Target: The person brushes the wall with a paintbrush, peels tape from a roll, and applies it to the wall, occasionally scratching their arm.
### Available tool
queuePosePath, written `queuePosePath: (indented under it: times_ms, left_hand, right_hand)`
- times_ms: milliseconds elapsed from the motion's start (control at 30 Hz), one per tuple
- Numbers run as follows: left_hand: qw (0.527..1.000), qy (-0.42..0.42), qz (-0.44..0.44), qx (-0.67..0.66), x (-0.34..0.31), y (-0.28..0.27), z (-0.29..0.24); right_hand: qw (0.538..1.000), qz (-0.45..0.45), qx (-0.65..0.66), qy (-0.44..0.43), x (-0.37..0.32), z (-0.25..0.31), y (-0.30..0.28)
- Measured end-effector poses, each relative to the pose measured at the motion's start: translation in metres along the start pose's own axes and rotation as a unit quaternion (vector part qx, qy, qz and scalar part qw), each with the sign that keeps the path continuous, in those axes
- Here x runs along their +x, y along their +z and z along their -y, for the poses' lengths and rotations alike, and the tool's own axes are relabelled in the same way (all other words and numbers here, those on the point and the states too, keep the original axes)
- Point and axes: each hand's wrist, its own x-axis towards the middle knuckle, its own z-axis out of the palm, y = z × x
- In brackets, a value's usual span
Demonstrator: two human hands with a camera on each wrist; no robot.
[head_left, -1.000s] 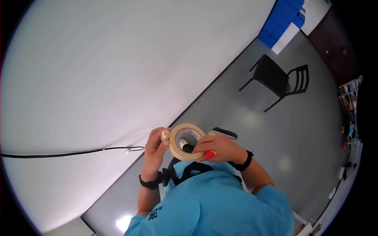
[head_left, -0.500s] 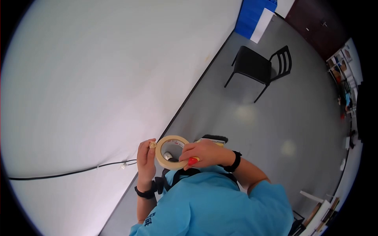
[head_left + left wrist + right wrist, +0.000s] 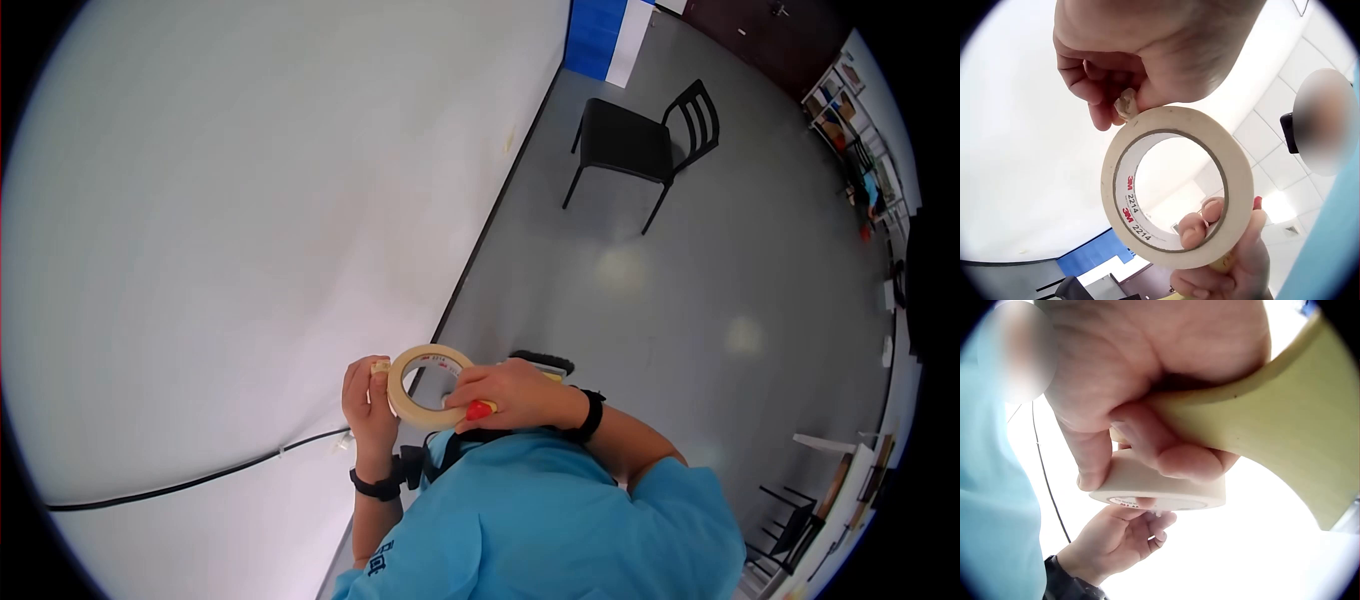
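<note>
In the head view my left hand (image 3: 370,408) is by the wall, pinching the crumpled end (image 3: 1126,104) of a cream masking tape roll between thumb and fingers. The roll (image 3: 1240,169) carries 3M 2214 print inside its core. My right hand (image 3: 518,393) grips its opposite side, some fingertips poking through the core. That same hand also holds a paintbrush, whose pale yellow handle (image 3: 1260,412) crosses the palm in the right wrist view. The handle's red tip (image 3: 481,410) sticks out by the thumb, while the dark bristles (image 3: 542,360) show beyond the knuckles.
A white wall (image 3: 250,220) rises close on the left, with a black cable (image 3: 190,487) along it. A black chair (image 3: 627,138) stands on the grey floor (image 3: 680,300) ahead. Shelves (image 3: 850,120) line the far right, and a blue panel (image 3: 594,38) meets the wall's far end.
The head view has turned, so the chair and blue panel sit further up and left. Both hands have shifted left in the view, keeping hold of the tape roll, its end and the paintbrush.
</note>
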Motion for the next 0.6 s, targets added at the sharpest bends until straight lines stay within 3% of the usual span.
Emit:
queuePosePath:
  times_ms: [67, 133, 167, 233, 433, 600]
  left_hand:
    - [1.000, 0.006, 0.007, -0.013, -0.001, -0.007, 0.007]
    - [0.991, -0.087, 0.006, -0.103, -0.003, -0.010, 0.007]
    - [0.991, -0.086, 0.011, -0.105, -0.003, -0.015, 0.007]
    - [0.947, -0.208, 0.032, -0.243, -0.002, -0.023, 0.007]
    - [0.919, -0.223, 0.144, -0.290, -0.005, -0.051, 0.030]
    - [0.908, -0.204, 0.162, -0.327, 0.000, -0.050, 0.029]
  right_hand:
    - [1.000, -0.004, -0.006, 0.018, 0.004, 0.007, 0.007]
    - [0.999, -0.020, -0.002, 0.026, 0.007, 0.011, 0.014]
    - [0.999, -0.034, 0.006, 0.030, 0.008, 0.014, 0.018]
    - [0.999, -0.037, -0.001, 0.030, 0.011, 0.018, 0.022]
    - [0.998, -0.038, 0.022, 0.042, 0.011, 0.035, 0.035]
    - [0.998, -0.054, 0.010, 0.035, 0.007, 0.045, 0.039]
